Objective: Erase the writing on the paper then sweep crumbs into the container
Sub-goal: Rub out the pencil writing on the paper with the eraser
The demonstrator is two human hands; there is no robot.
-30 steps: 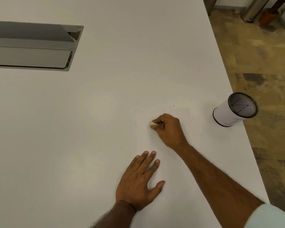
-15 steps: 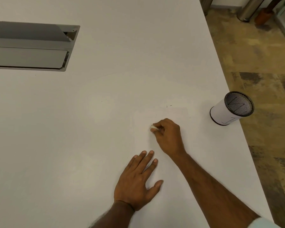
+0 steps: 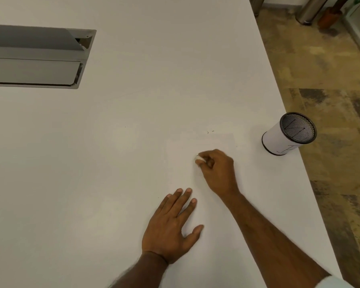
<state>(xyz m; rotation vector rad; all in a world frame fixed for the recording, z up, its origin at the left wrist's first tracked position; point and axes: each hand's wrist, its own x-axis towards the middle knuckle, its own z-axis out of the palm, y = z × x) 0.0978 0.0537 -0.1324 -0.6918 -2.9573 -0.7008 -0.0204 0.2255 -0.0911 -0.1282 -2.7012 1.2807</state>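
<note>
A white sheet of paper point(image 3: 216, 142) lies flat on the white table point(image 3: 133, 121), barely distinct from it. My right hand point(image 3: 218, 171) pinches a small white eraser point(image 3: 199, 157) and presses it onto the middle of the sheet. My left hand point(image 3: 173, 223) lies flat with fingers spread on the sheet's near part. A few dark eraser crumbs point(image 3: 210, 132) sit just past the paper's far edge. A white cylindrical container point(image 3: 279, 142) with a dark mesh rim stands at the right, close to the table edge.
A grey cable hatch point(image 3: 35, 59) with its lid raised is set into the table at the far left. The table's right edge point(image 3: 289, 113) runs diagonally beside the container, with patterned floor beyond. Metal bins stand on the floor at the top right.
My right hand with the eraser has shifted slightly down the sheet toward me. My left hand stays pressed in place. The view has drifted a little.
</note>
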